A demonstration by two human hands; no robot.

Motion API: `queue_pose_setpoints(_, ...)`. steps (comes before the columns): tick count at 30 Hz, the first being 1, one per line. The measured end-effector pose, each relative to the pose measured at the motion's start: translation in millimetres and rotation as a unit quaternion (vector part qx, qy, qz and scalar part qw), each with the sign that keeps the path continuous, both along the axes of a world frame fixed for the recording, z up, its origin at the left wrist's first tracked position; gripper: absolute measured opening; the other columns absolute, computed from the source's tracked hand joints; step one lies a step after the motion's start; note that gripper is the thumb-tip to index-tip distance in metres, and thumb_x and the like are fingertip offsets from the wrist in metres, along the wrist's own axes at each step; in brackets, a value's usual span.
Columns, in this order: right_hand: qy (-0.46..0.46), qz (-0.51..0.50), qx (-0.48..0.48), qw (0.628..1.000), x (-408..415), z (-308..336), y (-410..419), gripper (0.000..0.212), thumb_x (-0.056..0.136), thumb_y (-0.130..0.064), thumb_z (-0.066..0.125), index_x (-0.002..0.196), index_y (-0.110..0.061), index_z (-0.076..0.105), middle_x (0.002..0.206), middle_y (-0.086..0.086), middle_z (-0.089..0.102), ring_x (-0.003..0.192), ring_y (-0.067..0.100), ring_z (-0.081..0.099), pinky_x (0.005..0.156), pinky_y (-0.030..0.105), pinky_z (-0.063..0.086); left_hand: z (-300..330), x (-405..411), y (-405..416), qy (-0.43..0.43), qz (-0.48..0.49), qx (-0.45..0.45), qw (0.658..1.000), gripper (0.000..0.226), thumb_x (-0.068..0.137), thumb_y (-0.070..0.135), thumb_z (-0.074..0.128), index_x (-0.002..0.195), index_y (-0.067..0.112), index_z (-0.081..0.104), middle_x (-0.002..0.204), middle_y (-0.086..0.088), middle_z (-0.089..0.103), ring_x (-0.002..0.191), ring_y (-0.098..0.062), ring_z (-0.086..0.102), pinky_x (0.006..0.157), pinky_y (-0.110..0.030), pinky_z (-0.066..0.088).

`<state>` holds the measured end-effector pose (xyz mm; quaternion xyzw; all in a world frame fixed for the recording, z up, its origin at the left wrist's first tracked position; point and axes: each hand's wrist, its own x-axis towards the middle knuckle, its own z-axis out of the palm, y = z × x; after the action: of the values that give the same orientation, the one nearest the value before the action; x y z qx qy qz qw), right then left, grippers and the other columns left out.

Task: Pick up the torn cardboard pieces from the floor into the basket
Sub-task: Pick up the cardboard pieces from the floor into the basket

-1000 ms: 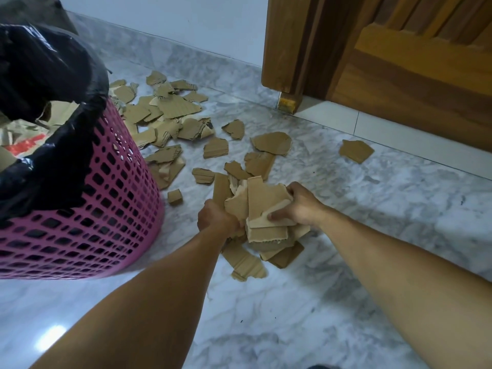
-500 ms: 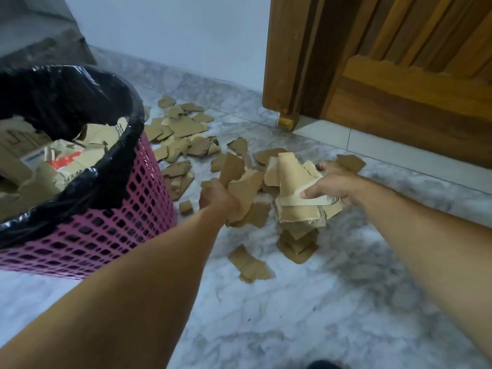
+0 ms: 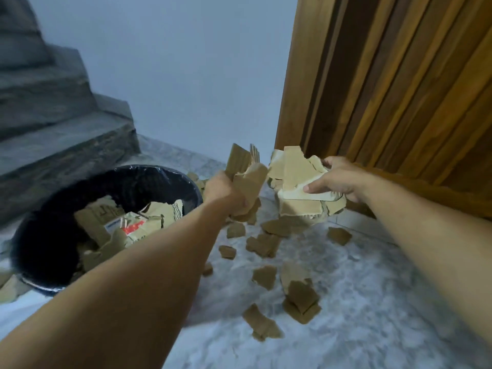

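Note:
My left hand [image 3: 225, 191] grips a bunch of torn brown cardboard pieces [image 3: 246, 173] raised above the floor, just right of the basket. My right hand [image 3: 332, 182] holds a thicker stack of cardboard pieces [image 3: 295, 187], thumb on top, beside the wooden door. The basket [image 3: 170, 173], lined with a black bag, stands at the left and holds several cardboard scraps [image 3: 133, 222]. More torn pieces [image 3: 300, 296] lie scattered on the marble floor below my hands.
A wooden door [image 3: 399, 89] rises at the right. Grey stone stairs [image 3: 53, 123] climb at the left behind the basket. A white wall stands at the back. A few scraps [image 3: 8, 288] lie left of the basket.
Both hands have lifted their cardboard bundles up off the floor and toward the basket. The view has tilted upward, showing the basket from above, the stairs and the wall.

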<state>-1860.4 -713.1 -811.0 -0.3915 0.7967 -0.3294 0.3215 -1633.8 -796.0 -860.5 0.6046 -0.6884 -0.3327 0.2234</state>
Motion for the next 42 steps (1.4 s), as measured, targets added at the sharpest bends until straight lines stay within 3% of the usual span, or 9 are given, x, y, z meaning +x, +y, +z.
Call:
queue_pose_setpoints(8,-0.003,0.089,-0.070,0.994,116.9,71.8,-49.9,0.099,0.064,-0.004,0.089,0.147,-0.006,0.035,0.145,0.008,0.047,0.118,0.020,0.054,0.103,0.033,0.045,72.9,118.3,-17.9,-0.036,0.084,-0.052,0.994,0.029,0.073,0.009,0.070,0.099,0.008,0.058,0.092,-0.009,0.065,0.081,-0.025,0.061,0.063,-0.030,0.048)
queue_pose_setpoints(11,-0.014,0.120,-0.081,0.989,171.6,72.6,-69.8,0.088,0.070,-0.001,0.085,0.144,-0.003,0.037,0.134,0.004,0.051,0.088,0.012,0.059,0.080,0.019,0.050,76.2,173.0,-17.5,-0.075,0.104,-0.055,0.990,0.022,0.076,0.009,0.067,0.092,0.010,0.053,0.082,-0.004,0.058,0.078,-0.022,0.057,0.065,-0.030,0.045)
queue_pose_setpoints(16,-0.007,0.126,-0.055,0.990,246.1,45.9,-92.7,0.059,0.063,-0.008,0.090,0.110,-0.004,0.054,0.104,0.010,0.064,0.099,0.029,0.066,0.091,0.047,0.056,60.6,243.0,-5.4,-0.153,0.110,0.014,0.982,0.033,0.078,0.011,0.071,0.105,0.009,0.051,0.082,-0.005,0.054,0.075,-0.022,0.058,0.069,-0.033,0.055)
queue_pose_setpoints(21,0.046,0.126,-0.022,0.991,285.3,-8.6,-93.1,0.072,0.066,-0.023,0.090,0.122,-0.001,0.051,0.118,0.013,0.064,0.103,0.032,0.065,0.085,0.037,0.056,27.9,269.8,12.5,-0.228,0.032,0.089,0.969,0.036,0.079,0.029,0.077,0.095,0.009,0.052,0.091,-0.004,0.056,0.079,-0.018,0.057,0.062,-0.024,0.045)
queue_pose_setpoints(28,0.115,0.143,-0.026,0.983,268.2,-7.0,-74.2,0.047,0.076,-0.025,0.083,0.113,-0.003,0.063,0.112,0.013,0.065,0.097,0.027,0.061,0.079,0.031,0.052,14.5,262.4,9.4,-0.155,0.075,0.042,0.984,0.032,0.073,0.027,0.080,0.084,0.013,0.053,0.078,-0.003,0.059,0.056,-0.009,0.052,0.040,-0.019,0.040)
queue_pose_setpoints(31,0.096,0.127,-0.026,0.987,246.3,10.8,-58.5,0.041,0.079,-0.016,0.081,0.112,-0.001,0.062,0.105,0.013,0.064,0.101,0.030,0.067,0.086,0.045,0.058,20.9,239.3,7.1,-0.133,0.043,-0.003,0.990,0.033,0.076,0.026,0.079,0.083,0.015,0.049,0.082,-0.002,0.056,0.071,-0.016,0.055,0.062,-0.026,0.048)
queue_pose_setpoints(34,0.092,0.114,-0.010,0.989,216.7,26.6,-43.3,0.029,0.083,-0.011,0.077,0.107,-0.002,0.063,0.105,0.015,0.069,0.092,0.025,0.070,0.083,0.041,0.059,32.3,203.7,9.3,-0.099,-0.002,-0.032,0.995,0.028,0.078,0.023,0.078,0.092,0.013,0.056,0.091,-0.007,0.064,0.082,-0.022,0.059,0.077,-0.034,0.053)
queue_pose_setpoints(38,0.089,0.100,0.036,0.990,161.5,35.1,-23.8,0.027,0.085,-0.015,0.075,0.106,-0.004,0.062,0.090,0.013,0.066,0.077,0.019,0.065,0.073,0.037,0.058,45.5,143.3,15.4,-0.047,-0.069,-0.062,0.995,0.021,0.077,0.022,0.078,0.090,0.012,0.066,0.088,-0.008,0.065,0.081,-0.024,0.060,0.075,-0.030,0.052)
queue_pose_setpoints(42,0.086,0.082,0.084,0.989,103.1,18.6,-0.6,0.028,0.084,-0.019,0.077,0.105,-0.006,0.065,0.085,0.014,0.063,0.078,0.022,0.061,0.067,0.035,0.054,37.4,74.6,25.1,0.007,-0.125,-0.032,0.992,0.038,0.082,0.022,0.075,0.114,0.006,0.061,0.101,-0.008,0.067,0.081,-0.024,0.069,0.077,-0.034,0.059)
